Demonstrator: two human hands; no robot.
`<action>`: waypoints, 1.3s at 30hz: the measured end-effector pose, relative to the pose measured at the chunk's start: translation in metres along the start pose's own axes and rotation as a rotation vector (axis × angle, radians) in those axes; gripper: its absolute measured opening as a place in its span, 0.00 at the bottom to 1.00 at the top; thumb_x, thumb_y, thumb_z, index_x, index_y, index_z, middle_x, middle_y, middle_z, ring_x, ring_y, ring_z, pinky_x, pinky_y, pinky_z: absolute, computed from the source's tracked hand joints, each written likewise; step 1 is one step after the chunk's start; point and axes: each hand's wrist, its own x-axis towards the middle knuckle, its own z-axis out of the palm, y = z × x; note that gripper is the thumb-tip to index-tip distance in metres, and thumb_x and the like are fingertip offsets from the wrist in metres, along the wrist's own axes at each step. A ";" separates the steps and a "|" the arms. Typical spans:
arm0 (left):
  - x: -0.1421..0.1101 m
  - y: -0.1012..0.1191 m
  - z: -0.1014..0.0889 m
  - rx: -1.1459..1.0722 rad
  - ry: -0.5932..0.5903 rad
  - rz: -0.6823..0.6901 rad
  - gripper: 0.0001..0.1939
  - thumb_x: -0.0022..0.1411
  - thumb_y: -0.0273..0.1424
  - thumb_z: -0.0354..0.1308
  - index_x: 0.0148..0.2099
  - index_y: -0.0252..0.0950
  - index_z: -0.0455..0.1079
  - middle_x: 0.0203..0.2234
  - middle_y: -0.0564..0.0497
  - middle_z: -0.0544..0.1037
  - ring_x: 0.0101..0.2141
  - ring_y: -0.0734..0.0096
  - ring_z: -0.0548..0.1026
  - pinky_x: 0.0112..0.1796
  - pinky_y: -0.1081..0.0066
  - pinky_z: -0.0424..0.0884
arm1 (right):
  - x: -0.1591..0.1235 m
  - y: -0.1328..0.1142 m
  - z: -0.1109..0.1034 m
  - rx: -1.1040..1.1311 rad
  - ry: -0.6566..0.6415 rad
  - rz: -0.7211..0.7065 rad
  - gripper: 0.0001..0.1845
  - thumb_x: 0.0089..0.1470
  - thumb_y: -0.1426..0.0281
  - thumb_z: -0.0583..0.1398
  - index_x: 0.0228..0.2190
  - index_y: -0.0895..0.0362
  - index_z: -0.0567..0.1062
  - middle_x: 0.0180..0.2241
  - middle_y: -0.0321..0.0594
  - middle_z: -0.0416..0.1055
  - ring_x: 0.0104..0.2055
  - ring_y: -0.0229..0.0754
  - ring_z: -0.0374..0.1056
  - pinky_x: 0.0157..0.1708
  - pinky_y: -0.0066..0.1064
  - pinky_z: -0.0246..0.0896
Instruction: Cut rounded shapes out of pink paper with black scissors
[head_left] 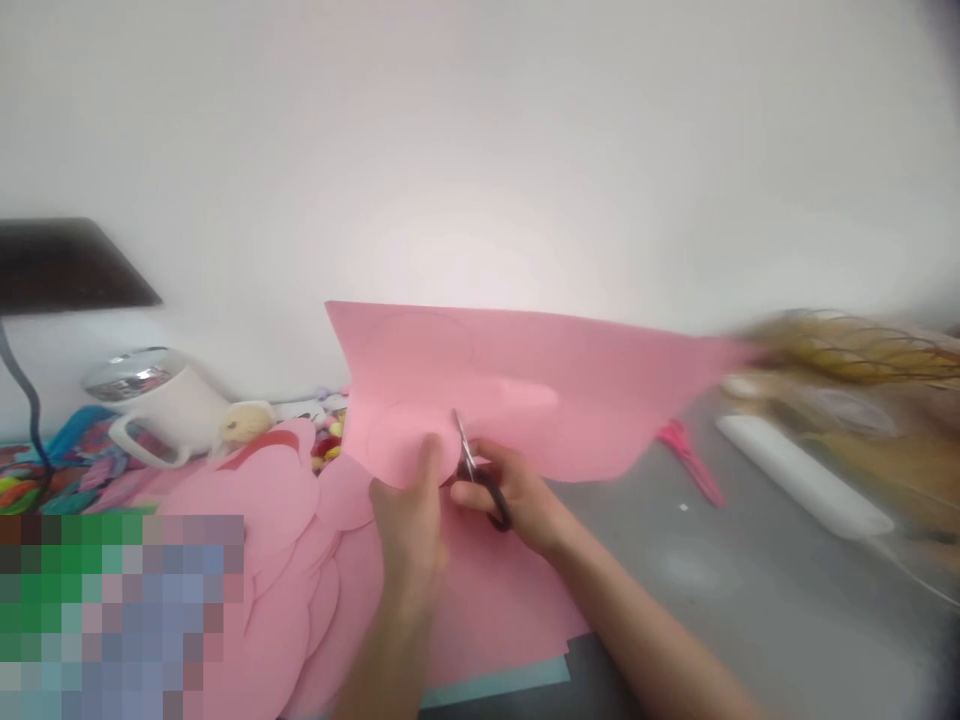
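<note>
head view: worn on the person's head | faces forward and down over table (pixel 675 580) to wall (pixel 480 150) | close | sole view

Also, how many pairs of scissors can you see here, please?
2. The black-handled scissors are in the right hand; the pink scissors, a little blurred, lie on the grey table, right of the large pink sheet. Others may be hidden under the paper.

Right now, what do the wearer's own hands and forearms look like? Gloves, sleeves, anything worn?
Left hand and right hand both bare, no gloves. No sleeve on either forearm as far as it shows. No watch or bracelet visible. Too blurred to judge nails or small markings.
</note>
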 end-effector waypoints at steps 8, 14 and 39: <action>-0.008 0.010 0.004 0.033 0.026 -0.008 0.10 0.47 0.31 0.65 0.33 0.32 0.71 0.30 0.44 0.77 0.33 0.63 0.76 0.34 0.64 0.74 | -0.001 -0.003 -0.004 0.004 0.000 -0.002 0.25 0.33 0.57 0.72 0.29 0.56 0.69 0.24 0.30 0.65 0.19 0.29 0.50 0.19 0.24 0.43; -0.008 0.011 0.005 0.041 0.020 0.002 0.10 0.47 0.31 0.65 0.32 0.33 0.71 0.30 0.44 0.76 0.32 0.64 0.76 0.34 0.63 0.73 | 0.000 -0.003 -0.004 0.009 0.003 -0.002 0.25 0.33 0.57 0.72 0.30 0.57 0.69 0.21 0.28 0.62 0.18 0.28 0.49 0.18 0.24 0.43; -0.002 0.009 -0.002 0.129 0.012 0.015 0.15 0.45 0.36 0.66 0.33 0.34 0.69 0.28 0.45 0.75 0.35 0.61 0.75 0.39 0.61 0.72 | 0.001 0.001 -0.006 0.032 -0.022 -0.039 0.25 0.34 0.58 0.71 0.30 0.58 0.70 0.21 0.30 0.63 0.21 0.31 0.56 0.21 0.26 0.52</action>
